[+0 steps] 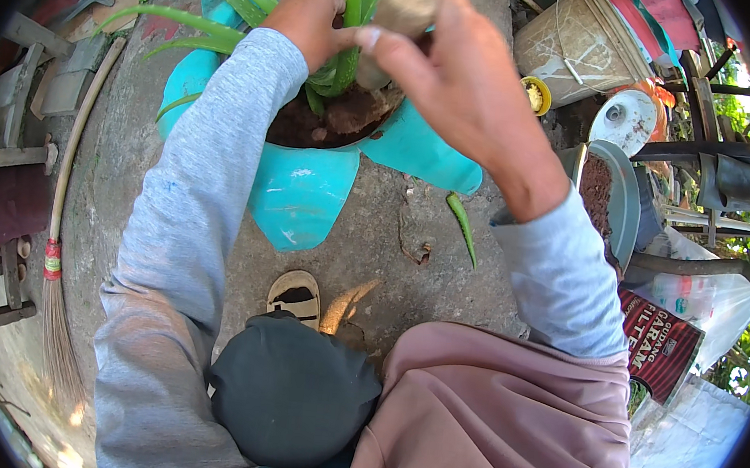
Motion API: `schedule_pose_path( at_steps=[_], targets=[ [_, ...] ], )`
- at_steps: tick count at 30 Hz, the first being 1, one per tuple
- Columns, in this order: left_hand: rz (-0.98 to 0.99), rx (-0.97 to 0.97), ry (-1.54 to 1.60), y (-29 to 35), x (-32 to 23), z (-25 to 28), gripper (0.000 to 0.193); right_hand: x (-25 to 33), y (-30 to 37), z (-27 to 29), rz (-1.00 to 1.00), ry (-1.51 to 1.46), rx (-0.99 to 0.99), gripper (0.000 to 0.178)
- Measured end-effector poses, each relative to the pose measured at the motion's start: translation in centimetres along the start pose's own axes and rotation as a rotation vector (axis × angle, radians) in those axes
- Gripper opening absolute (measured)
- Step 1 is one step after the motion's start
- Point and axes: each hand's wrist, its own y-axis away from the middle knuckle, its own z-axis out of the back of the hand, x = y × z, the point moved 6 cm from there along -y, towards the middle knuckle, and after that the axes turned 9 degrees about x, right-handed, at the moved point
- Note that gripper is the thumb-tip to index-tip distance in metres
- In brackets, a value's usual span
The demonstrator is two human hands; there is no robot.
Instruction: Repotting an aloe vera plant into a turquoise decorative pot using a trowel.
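An aloe vera plant (352, 9) with long green leaves stands in a turquoise pot (302, 196) whose rim spreads out like petals. Brown soil (300, 123) shows around its base. My left hand (308, 28) is closed around the lower leaves, its fingers partly hidden behind them. Over the pot's right side, my right hand (459, 85) curls around a blurred, beige-brown rounded thing (408, 7); its exact kind is unclear. The right thumb reaches toward the leaves beside the left fingers.
A cut aloe leaf (462, 230) lies on the concrete floor (375, 234). To the right stand a dirty bucket (565, 46), a small yellow container (537, 97) and a grey basin (623, 202) holding soil. A stick broom (56, 313) lies left. A sandal (296, 294) shows near me.
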Motion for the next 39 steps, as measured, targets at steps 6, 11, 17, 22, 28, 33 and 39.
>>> schedule_pose_path(
  at_steps=[6, 11, 17, 22, 28, 33, 39],
  targets=[
    [0.015, -0.025, 0.117, -0.1, -0.1, -0.3, 0.026, 0.0, -0.2, -0.8, -0.015, 0.093, 0.039, 0.033],
    [0.001, 0.003, 0.041, 0.8, -0.1, 0.3, 0.029, 0.1, 0.5, -0.6, 0.062, 0.102, 0.032, 0.033],
    [0.026, -0.002, 0.145, 1.3, -0.9, 0.1, 0.033, -1.0, 4.4, 7.4, -0.205, -0.290, -0.138, 0.025],
    [0.074, 0.059, 0.152, 2.0, -0.2, -0.1, 0.032, -3.7, 12.4, 16.2, -0.242, -0.407, -0.432, 0.034],
    [0.005, 0.337, 0.299, 5.5, -3.6, -2.2, 0.031, -8.0, 27.7, 26.4, -0.325, -0.372, -0.696, 0.037],
    [-0.055, 0.368, 0.234, 9.3, -5.8, -1.3, 0.032, -11.6, 36.3, 25.4, -0.686, -0.002, -0.763, 0.030],
    [-0.131, 0.344, 0.070, 10.3, -14.6, 1.7, 0.032, -20.0, 45.2, 19.0, -0.957, -0.154, -0.406, 0.032]
  ],
)
